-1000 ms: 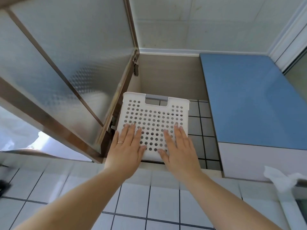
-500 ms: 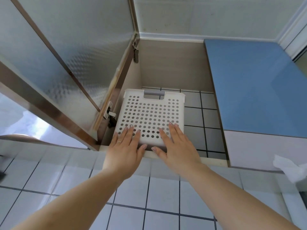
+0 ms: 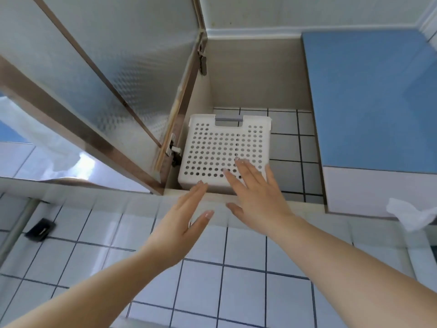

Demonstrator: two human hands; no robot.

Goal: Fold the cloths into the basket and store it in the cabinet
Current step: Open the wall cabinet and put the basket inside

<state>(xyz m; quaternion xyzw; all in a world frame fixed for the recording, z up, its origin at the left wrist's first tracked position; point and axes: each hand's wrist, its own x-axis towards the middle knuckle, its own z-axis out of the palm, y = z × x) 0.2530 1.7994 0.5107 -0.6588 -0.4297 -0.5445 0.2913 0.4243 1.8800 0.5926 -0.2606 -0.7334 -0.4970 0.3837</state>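
Note:
A white perforated plastic basket [image 3: 220, 147] with a grey handle stands inside the open cabinet [image 3: 255, 74], against its left wall, on the tiled cabinet floor. Its holed end wall faces me, and its contents are hidden. My right hand [image 3: 257, 192] lies flat with fingers spread, fingertips touching the basket's near wall. My left hand [image 3: 182, 223] is open and off the basket, hovering just in front of the cabinet's front ledge. Neither hand grips anything.
The frosted glass cabinet door [image 3: 99, 74] stands swung open on the left, hinges beside the basket. A blue closed door [image 3: 371, 98] borders the opening on the right. A white crumpled cloth [image 3: 411, 214] hangs at the right edge. A small black object [image 3: 40, 229] is on the tiled wall.
The basket has slid deeper into the cabinet. My left hand has come off the basket and pulled back below the ledge; my right hand still touches it.

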